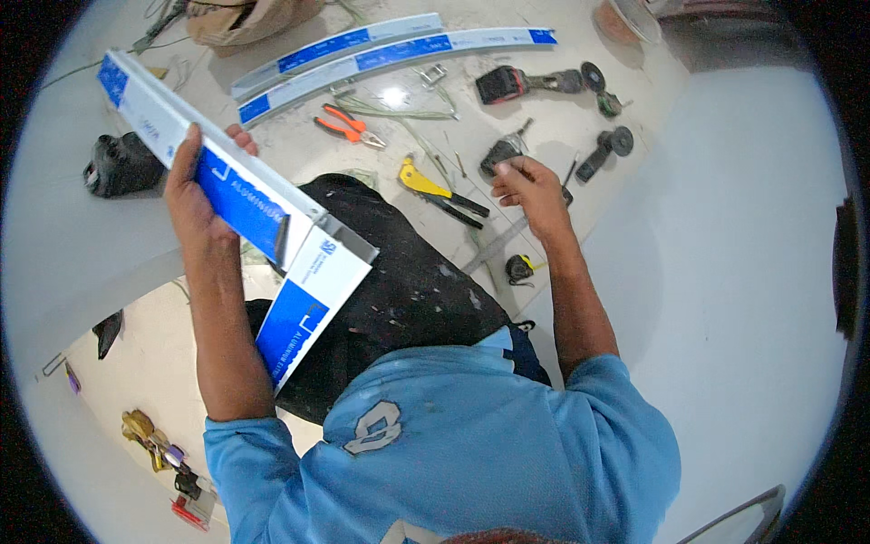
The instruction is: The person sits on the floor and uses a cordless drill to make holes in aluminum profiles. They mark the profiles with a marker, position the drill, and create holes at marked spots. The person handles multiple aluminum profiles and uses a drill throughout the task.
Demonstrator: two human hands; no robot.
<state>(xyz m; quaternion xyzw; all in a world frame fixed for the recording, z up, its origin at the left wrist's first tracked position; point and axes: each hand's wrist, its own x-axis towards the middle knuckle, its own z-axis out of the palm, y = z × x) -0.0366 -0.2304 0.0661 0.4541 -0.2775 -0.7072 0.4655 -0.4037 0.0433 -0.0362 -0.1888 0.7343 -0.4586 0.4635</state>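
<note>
My left hand is closed around a long aluminium profile with blue and white protective film. It meets a shorter profile piece at an angled corner above my lap. My right hand is raised on the other side, its fingers curled and thumb pinched in; anything between the fingertips is too small or hidden to name. Just past those fingertips lies a dark drill-like tool; I cannot tell whether they touch it. A yellow hand riveter with black handles rests on the floor between my hands.
Two curved-looking film-covered profiles lie at the back. Orange-handled pliers, a cordless grinder, a smaller black tool and a tape measure are spread on the tiles. A black bag-like object sits at left; a white wall stands right.
</note>
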